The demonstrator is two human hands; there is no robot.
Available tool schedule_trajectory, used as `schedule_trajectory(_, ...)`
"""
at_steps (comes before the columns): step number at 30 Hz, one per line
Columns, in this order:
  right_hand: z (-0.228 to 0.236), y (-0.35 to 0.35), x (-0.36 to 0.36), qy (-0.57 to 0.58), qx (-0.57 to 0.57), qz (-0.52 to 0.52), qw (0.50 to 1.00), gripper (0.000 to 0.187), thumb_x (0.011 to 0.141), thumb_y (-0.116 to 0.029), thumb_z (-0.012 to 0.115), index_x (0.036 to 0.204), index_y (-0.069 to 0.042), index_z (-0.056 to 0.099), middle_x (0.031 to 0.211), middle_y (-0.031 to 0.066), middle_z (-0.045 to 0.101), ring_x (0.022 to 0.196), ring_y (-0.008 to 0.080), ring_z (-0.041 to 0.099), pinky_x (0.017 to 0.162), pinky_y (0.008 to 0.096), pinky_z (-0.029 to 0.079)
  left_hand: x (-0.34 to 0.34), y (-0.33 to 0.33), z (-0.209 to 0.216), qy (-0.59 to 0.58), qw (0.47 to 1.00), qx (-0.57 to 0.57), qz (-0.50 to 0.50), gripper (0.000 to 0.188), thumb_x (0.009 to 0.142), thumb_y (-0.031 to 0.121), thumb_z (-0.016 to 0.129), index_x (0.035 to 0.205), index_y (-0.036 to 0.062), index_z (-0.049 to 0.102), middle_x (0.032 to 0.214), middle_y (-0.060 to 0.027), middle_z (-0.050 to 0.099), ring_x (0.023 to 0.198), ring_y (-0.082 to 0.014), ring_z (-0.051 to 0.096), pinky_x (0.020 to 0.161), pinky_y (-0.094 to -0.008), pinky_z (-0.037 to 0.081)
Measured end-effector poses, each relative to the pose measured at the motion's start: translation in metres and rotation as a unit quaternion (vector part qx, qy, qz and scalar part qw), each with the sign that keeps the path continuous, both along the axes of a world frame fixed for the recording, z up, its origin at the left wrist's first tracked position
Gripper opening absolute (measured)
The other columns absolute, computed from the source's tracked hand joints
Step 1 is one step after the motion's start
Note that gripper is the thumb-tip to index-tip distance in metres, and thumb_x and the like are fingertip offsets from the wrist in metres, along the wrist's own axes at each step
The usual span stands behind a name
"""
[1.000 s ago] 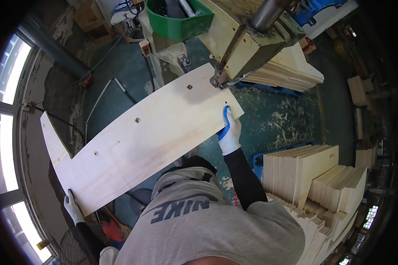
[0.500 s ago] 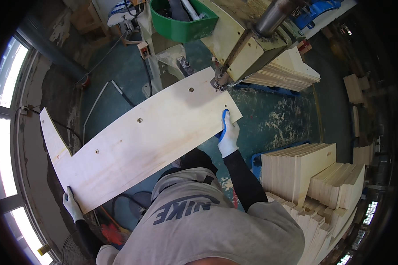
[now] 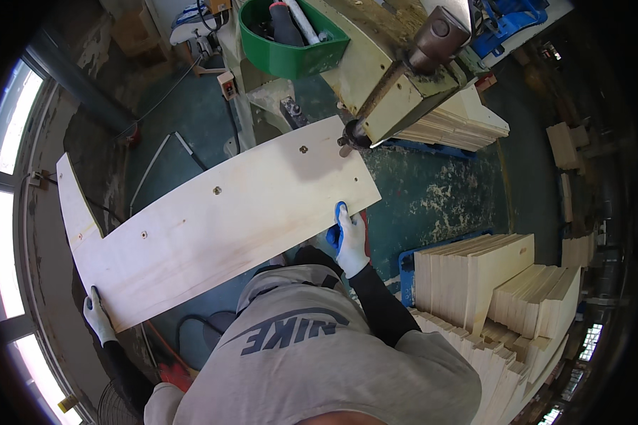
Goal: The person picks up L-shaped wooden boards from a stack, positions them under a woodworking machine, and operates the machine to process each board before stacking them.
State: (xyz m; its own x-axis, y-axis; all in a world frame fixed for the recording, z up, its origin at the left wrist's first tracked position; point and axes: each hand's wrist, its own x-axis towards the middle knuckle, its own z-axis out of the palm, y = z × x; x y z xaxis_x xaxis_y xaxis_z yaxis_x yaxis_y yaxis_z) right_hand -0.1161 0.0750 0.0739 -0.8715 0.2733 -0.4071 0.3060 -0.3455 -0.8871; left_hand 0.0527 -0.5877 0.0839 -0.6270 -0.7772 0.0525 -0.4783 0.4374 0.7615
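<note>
While our left grip (image 3: 97,316) and right grip (image 3: 350,237) both clasp the long board (image 3: 220,223) by its near edge, its length runs from lower left to upper right. Our right grip sits nearer the drill head (image 3: 352,136).

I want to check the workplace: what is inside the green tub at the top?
Inside the green tub lie a dark cylinder with a red end and a white tube, both sticking out over the rim. The tub's bottom is dark and covered by them, so anything deeper cannot be seen.

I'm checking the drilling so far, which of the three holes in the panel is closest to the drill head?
The hole near the panel's upper right end, just left of the drill head. The other two, the middle hole and the far-left hole, lie farther away.
</note>
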Motion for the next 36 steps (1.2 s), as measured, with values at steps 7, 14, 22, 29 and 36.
schedule_trajectory(7,0.009,-0.005,-0.016,0.071,-0.027,0.011,0.997,0.025,0.1,-0.035,0.064,0.102,-0.011,0.06,0.081,-0.0067,0.05,0.064,0.0032,0.044,0.054,0.0222,0.034,0.03,0.024,-0.005,0.01,0.999,0.032,0.032,0.049,0.101,0.038,0.065,0.064,0.0131,0.044,0.06,0.0093,0.032,0.053,-0.004,0.027,0.051,-0.0284,0.019)
schedule_trajectory(14,-0.003,-0.003,-0.055,0.015,-0.006,0.052,0.998,0.027,0.098,-0.036,0.066,0.105,-0.01,0.062,0.087,-0.0047,0.055,0.073,0.0035,0.049,0.06,0.023,0.041,0.032,0.027,-0.004,0.004,0.999,0.024,0.045,0.05,0.101,0.037,0.065,0.064,0.0128,0.043,0.061,0.0093,0.032,0.055,-0.0047,0.026,0.052,-0.0287,0.019)
schedule_trajectory(22,-0.007,-0.006,-0.047,-0.025,0.014,0.022,0.999,0.028,0.097,-0.036,0.068,0.101,-0.01,0.061,0.082,-0.0036,0.056,0.063,0.0046,0.049,0.051,0.0219,0.039,0.023,0.025,0.007,0.004,0.999,0.015,0.031,0.051,0.101,0.041,0.065,0.064,0.0152,0.042,0.06,0.0097,0.031,0.053,-0.004,0.026,0.051,-0.0277,0.018)
schedule_trajectory(29,-0.012,-0.015,-0.048,-0.012,0.001,0.005,1.0,0.026,0.097,-0.035,0.067,0.101,-0.01,0.06,0.081,-0.0034,0.055,0.06,0.0052,0.048,0.049,0.0227,0.039,-0.009,0.007,0.021,0.024,1.0,0.008,0.014,0.05,0.102,0.038,0.065,0.064,0.0149,0.042,0.061,0.01,0.03,0.055,-0.004,0.026,0.052,-0.0277,0.018)
schedule_trajectory(36,-0.008,-0.004,-0.057,0.007,-0.023,0.047,0.999,0.03,0.099,-0.038,0.064,0.107,-0.009,0.06,0.082,-0.0022,0.058,0.057,0.0088,0.055,0.05,0.0239,0.041,0.019,0.001,0.016,-0.01,1.0,-0.008,0.023,0.05,0.102,0.037,0.064,0.063,0.0136,0.043,0.061,0.0088,0.031,0.057,-0.0045,0.028,0.053,-0.0292,0.02)
